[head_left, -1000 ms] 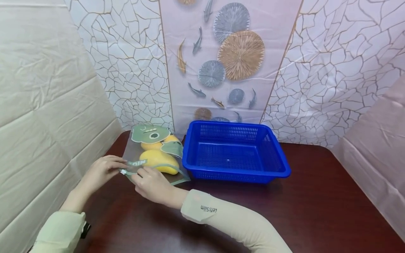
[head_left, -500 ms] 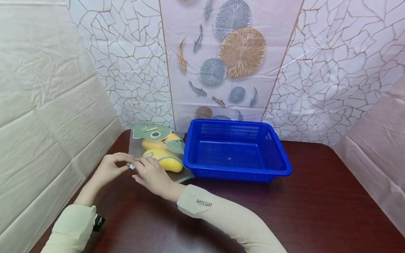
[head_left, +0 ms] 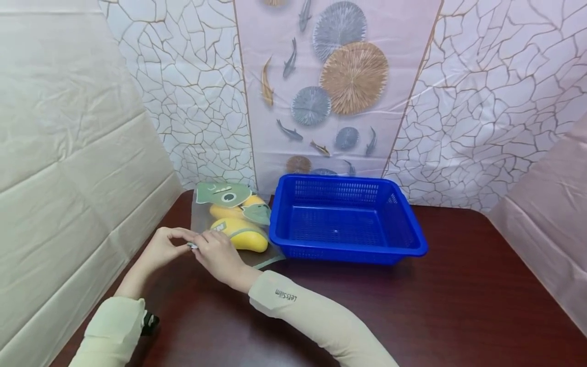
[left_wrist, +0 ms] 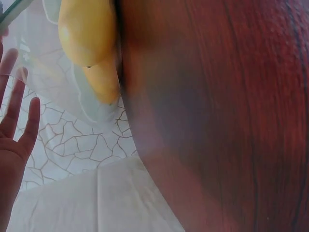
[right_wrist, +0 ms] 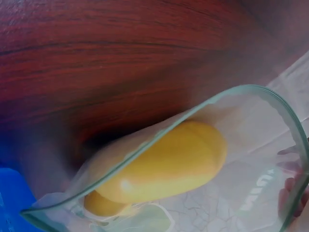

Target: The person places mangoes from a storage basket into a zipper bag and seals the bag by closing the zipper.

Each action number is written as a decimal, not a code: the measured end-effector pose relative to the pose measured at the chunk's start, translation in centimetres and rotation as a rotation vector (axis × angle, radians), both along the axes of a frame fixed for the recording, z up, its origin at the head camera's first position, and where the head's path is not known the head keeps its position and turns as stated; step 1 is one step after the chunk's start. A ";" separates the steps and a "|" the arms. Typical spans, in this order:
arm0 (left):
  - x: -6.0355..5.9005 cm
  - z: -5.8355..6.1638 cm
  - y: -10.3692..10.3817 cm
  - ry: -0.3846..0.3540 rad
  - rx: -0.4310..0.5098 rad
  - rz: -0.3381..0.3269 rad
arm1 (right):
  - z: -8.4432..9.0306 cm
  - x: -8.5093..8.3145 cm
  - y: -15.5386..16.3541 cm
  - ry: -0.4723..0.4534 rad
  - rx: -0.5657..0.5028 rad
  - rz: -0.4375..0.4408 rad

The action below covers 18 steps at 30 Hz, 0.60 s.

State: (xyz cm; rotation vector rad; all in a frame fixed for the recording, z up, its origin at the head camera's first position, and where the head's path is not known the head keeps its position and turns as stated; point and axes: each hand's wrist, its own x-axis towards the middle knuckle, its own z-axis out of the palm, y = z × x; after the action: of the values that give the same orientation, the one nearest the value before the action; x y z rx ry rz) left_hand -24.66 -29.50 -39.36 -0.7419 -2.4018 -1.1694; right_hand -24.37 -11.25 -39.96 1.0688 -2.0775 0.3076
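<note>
A clear zip bag (head_left: 202, 214) printed with green shapes lies at the table's far left, with yellow mangoes (head_left: 240, 235) inside. My left hand (head_left: 182, 243) and right hand (head_left: 204, 245) meet at the bag's near edge, and both pinch it. In the right wrist view the bag's green rim (right_wrist: 231, 94) curves open over a mango (right_wrist: 169, 166), with my fingertips (right_wrist: 292, 193) behind the plastic. The left wrist view shows straight fingers (left_wrist: 14, 121) beside the bag (left_wrist: 63, 96) and a mango (left_wrist: 87, 34).
An empty blue plastic basket (head_left: 348, 251) stands right of the bag, against it. The dark wooden table (head_left: 435, 306) stretches to the right and front. Patterned sheets wall in the back, and plain sheets close both sides.
My hands have drawn together along the bag's near edge, covering the printed strip that showed between them. The view has shifted slightly.
</note>
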 end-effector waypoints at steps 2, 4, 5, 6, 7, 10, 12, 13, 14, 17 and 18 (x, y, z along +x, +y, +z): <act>-0.1 -0.2 0.1 0.010 0.008 -0.010 | -0.1 -0.1 0.1 0.042 -0.006 0.002; -0.1 -0.2 0.1 0.025 0.006 -0.009 | -0.3 -0.2 0.1 0.094 -0.004 0.002; 0.0 -0.2 0.2 0.025 0.005 -0.005 | -0.4 -0.2 0.1 0.117 -0.005 0.001; 0.0 -0.2 0.2 0.028 0.002 -0.005 | -0.4 -0.3 0.1 0.140 -0.004 -0.002; 0.1 -0.1 0.2 0.029 -0.006 -0.001 | -0.5 -0.3 0.0 0.160 -0.004 -0.003; 0.1 -0.2 0.1 0.033 -0.028 0.004 | -0.7 -0.4 0.0 0.215 0.005 -0.014; 0.1 -0.3 0.0 0.036 -0.045 0.007 | -0.7 -0.4 0.0 0.232 0.006 -0.014; 0.1 -0.3 -0.1 0.040 -0.054 0.008 | -0.8 -0.5 0.0 0.239 0.010 -0.016; 0.1 -0.4 -0.1 0.043 -0.061 0.008 | -0.7 -0.5 0.0 0.247 0.016 -0.018; 0.1 -0.4 -0.2 0.035 -0.072 0.005 | -0.8 -0.5 0.1 0.260 0.036 -0.024; 0.1 -0.5 -0.2 0.030 -0.072 0.000 | -0.8 -0.5 0.1 0.268 0.045 -0.025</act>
State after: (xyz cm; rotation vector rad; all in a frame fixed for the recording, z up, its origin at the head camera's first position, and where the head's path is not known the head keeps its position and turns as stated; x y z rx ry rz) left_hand -24.56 -29.71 -39.82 -0.7761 -2.4304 -1.0693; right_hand -24.89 -11.19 -40.80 1.0486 -1.8639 0.0990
